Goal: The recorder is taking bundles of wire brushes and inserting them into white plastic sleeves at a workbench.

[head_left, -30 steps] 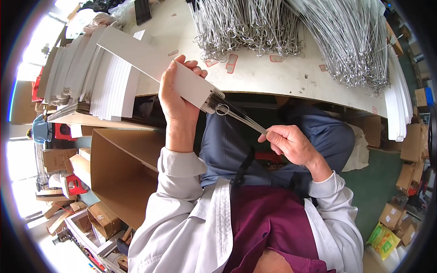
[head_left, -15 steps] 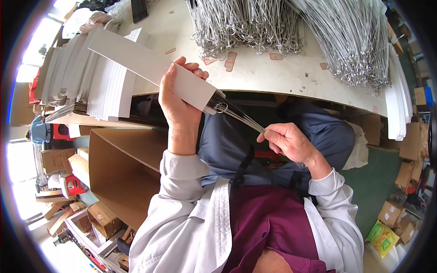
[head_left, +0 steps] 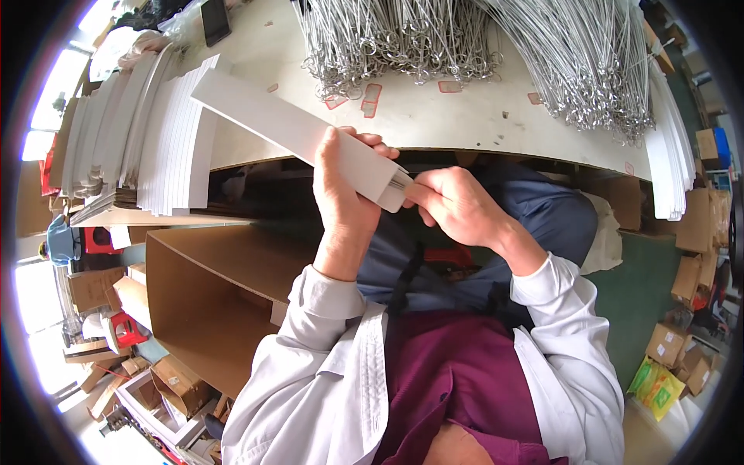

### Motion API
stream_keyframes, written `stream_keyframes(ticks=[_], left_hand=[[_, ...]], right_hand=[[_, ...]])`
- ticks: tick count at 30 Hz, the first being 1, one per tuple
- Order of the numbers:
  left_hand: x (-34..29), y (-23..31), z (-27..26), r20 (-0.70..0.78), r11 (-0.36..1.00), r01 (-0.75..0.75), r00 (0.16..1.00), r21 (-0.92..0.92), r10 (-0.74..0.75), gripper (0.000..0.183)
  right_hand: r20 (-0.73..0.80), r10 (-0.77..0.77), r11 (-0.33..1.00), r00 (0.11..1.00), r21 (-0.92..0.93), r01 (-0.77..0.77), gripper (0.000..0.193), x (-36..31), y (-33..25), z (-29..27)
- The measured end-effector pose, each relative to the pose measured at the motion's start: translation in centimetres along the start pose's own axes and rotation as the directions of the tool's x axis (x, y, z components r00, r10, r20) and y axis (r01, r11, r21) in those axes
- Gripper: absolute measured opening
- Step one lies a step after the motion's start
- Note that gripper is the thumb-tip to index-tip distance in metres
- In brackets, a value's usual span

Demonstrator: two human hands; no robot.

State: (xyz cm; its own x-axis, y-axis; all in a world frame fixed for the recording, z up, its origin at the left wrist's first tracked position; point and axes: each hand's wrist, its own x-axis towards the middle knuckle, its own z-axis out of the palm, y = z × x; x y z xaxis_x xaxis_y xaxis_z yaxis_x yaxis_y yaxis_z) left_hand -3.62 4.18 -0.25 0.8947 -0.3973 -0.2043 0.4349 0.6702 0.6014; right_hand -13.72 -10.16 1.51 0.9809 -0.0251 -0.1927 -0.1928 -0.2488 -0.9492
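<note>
My left hand (head_left: 341,186) is wrapped around a long, narrow white cardboard box (head_left: 287,128), which slants from upper left down to its open end near my lap. At that open end my right hand (head_left: 457,203) has its thumb and fingers pinched together on the ends of a bundle of thin metal rods (head_left: 398,181). Most of the bundle is inside the box. Only a short silvery stretch shows at the mouth, and my fingertips partly cover it.
Large piles of thin metal rods with looped ends (head_left: 573,70) lie across the white table (head_left: 434,116). At the left stand rows of flat white boxes (head_left: 174,139), with a dark phone (head_left: 215,22) behind. A big open carton (head_left: 209,310) sits beside my left arm.
My right hand has come up and left to the box mouth, and the rods have slid in; black bristles and a ring no longer show. The left hand and box have shifted rightward.
</note>
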Motion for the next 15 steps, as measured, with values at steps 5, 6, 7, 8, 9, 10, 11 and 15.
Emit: stream_keyframes(ticks=[5, 6, 7, 8, 9, 10, 11, 15], left_hand=[[1.0, 1.1, 0.4, -0.086, 0.998, -0.031, 0.996, -0.055, 0.026, 0.032], [1.2, 1.6, 0.3, -0.094, 0.997, -0.042, 0.995, -0.062, 0.037, 0.033], [1.5, 2.0, 0.0, -0.073, 0.995, -0.060, 0.996, -0.078, 0.054, 0.033], [1.7, 2.4, -0.2, -0.079, 0.993, -0.070, 0.995, -0.099, 0.062, 0.033], [1.8, 2.7, -0.3, -0.096, 0.993, -0.079, 0.993, -0.090, 0.070, 0.033], [1.8, 2.9, -0.3, -0.113, 0.993, -0.087, 0.991, -0.081, 0.078, 0.033], [1.8, 2.8, -0.3, -0.115, 0.993, -0.088, 0.990, -0.081, 0.078, 0.033], [1.3, 1.2, -0.2, -0.082, 0.997, -0.040, 0.996, -0.070, 0.034, 0.035]], right_hand=[[-0.048, -0.060, 0.990, 0.997, -0.134, 0.053, 0.027, 0.7, -1.0, -0.2], [-0.048, -0.058, 0.990, 0.997, -0.133, 0.051, 0.027, 0.3, -1.2, -0.7], [0.003, -0.036, 0.988, 0.999, -0.151, 0.036, 0.028, -0.2, -1.1, -1.4], [0.052, -0.015, 0.985, 0.999, -0.171, 0.024, 0.029, -0.9, -0.9, -2.2], [0.063, 0.014, 0.980, 0.998, -0.197, -0.001, 0.030, -1.6, -0.4, -3.1], [0.055, -0.002, 0.977, 0.999, -0.211, 0.013, 0.033, -2.3, 0.7, -3.8], [0.062, 0.175, 0.980, 0.983, -0.105, -0.168, 0.034, -3.0, 0.5, -4.5], [-0.108, 0.104, 0.991, 0.989, 0.093, -0.094, 0.035, -4.0, 2.6, -3.1]])
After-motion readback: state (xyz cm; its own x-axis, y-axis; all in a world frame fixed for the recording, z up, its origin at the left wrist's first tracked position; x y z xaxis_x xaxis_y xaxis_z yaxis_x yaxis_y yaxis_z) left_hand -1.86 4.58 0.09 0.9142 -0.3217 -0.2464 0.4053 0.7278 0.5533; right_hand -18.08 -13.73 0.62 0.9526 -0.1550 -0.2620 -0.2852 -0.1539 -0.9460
